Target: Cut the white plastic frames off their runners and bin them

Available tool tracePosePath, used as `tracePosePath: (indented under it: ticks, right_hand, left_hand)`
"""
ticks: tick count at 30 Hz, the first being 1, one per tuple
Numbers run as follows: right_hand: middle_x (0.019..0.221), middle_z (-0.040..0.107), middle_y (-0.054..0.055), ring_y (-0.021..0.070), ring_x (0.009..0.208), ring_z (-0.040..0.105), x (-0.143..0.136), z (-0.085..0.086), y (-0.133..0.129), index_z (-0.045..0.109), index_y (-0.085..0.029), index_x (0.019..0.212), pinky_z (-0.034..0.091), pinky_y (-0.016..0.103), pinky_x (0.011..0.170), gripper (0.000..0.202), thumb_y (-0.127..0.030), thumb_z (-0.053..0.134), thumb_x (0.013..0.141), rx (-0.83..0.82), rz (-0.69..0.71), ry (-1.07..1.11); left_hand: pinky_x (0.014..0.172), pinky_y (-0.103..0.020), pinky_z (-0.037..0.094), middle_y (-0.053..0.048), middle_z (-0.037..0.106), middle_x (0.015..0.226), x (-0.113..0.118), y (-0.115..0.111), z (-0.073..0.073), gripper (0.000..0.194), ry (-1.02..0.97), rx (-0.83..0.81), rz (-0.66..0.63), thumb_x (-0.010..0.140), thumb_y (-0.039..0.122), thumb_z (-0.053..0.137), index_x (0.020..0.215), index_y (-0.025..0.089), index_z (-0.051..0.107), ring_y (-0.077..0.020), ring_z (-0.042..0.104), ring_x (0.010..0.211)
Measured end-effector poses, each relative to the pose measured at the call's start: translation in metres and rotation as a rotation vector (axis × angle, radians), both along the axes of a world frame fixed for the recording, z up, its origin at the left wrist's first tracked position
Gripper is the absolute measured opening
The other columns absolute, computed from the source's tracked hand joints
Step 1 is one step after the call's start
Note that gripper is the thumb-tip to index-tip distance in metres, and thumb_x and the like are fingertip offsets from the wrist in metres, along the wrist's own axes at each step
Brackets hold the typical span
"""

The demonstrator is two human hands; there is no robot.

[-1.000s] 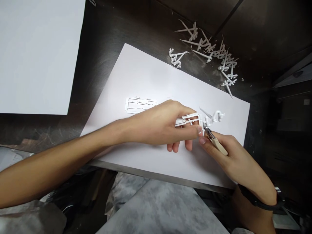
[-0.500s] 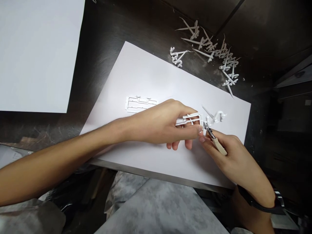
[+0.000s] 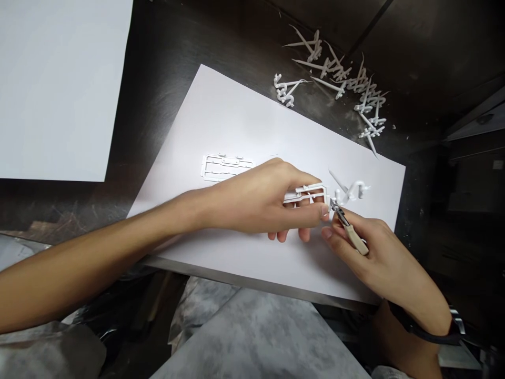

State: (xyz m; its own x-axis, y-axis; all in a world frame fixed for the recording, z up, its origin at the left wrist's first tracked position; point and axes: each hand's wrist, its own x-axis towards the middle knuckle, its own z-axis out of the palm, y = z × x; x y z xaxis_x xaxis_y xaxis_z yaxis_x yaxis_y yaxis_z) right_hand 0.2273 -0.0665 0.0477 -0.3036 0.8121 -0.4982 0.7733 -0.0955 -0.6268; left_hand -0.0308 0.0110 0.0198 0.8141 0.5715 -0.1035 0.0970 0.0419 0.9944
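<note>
My left hand grips a white plastic frame by its end, thumb on top, its far part hidden under the palm. My right hand is closed round a pair of nippers with cream handles. The nippers' metal jaws meet the frame's right end, close to my left thumb. A curved white sprue piece with a pointed spike is just beyond the jaws; I cannot tell if it still joins the frame. Another white plastic frame lies flat on the paper, partly covered by my left forearm.
A large white paper sheet lies under both hands on the dark metal table. Beyond its far edge is a scattered heap of white sprue pieces. A second white sheet is at the upper left.
The curved sprue piece has shifted slightly right, away from the frame's end. My right thumb has moved slightly, and the nippers stay by the frame. My left hand has hardly moved.
</note>
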Motion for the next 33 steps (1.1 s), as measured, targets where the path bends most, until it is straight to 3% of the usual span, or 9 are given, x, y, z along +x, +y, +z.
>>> tracePosePath:
  ticks: [13,19,26,30,33]
  right_hand:
    - [0.077,0.050,-0.006,0.0158,0.067,0.042,0.006,-0.003,0.000,0.044,-0.024,0.086,0.035,0.034,0.063,0.029,-0.033,0.057,0.111,0.033,0.049,-0.020]
    - [0.070,0.044,-0.007,0.0150,0.061,0.037,0.002,-0.008,-0.003,0.043,-0.024,0.084,0.032,0.033,0.058,0.036,-0.041,0.054,0.115,0.120,-0.017,-0.062]
    - [0.065,0.040,-0.008,0.0133,0.055,0.035,-0.002,-0.016,-0.008,0.052,-0.023,0.086,0.031,0.032,0.055,0.025,-0.028,0.054,0.111,0.330,0.007,-0.114]
    - [0.062,0.037,-0.008,0.0130,0.053,0.032,-0.003,-0.015,-0.010,0.050,-0.023,0.083,0.029,0.031,0.053,0.032,-0.032,0.056,0.113,0.406,-0.065,-0.129]
    - [0.065,0.039,-0.008,0.0136,0.057,0.034,-0.001,-0.015,-0.008,0.048,-0.023,0.082,0.031,0.030,0.054,0.041,-0.044,0.060,0.115,0.430,-0.189,-0.118]
  left_hand:
    - [0.046,-0.015,0.052,0.003,0.080,0.084,0.001,-0.001,-0.004,0.021,-0.023,0.025,0.003,0.108,0.029,0.063,0.097,0.018,0.076,-0.0076,0.069,0.053]
    - [0.046,-0.015,0.052,0.002,0.080,0.083,0.002,-0.001,-0.008,0.020,-0.029,0.021,0.027,0.108,0.029,0.063,0.097,0.018,0.076,-0.0082,0.068,0.052]
    - [0.044,-0.016,0.051,0.002,0.079,0.081,0.001,0.001,-0.011,0.020,-0.052,0.080,0.053,0.109,0.030,0.064,0.098,0.018,0.077,-0.0089,0.068,0.052]
    - [0.045,-0.016,0.050,0.001,0.079,0.080,-0.001,0.003,-0.011,0.022,-0.058,0.089,0.071,0.109,0.030,0.066,0.093,0.019,0.075,-0.0089,0.068,0.051]
    - [0.051,-0.017,0.055,0.000,0.081,0.090,-0.001,0.004,-0.011,0.020,-0.097,0.050,0.071,0.111,0.032,0.065,0.103,0.019,0.076,-0.0092,0.069,0.057]
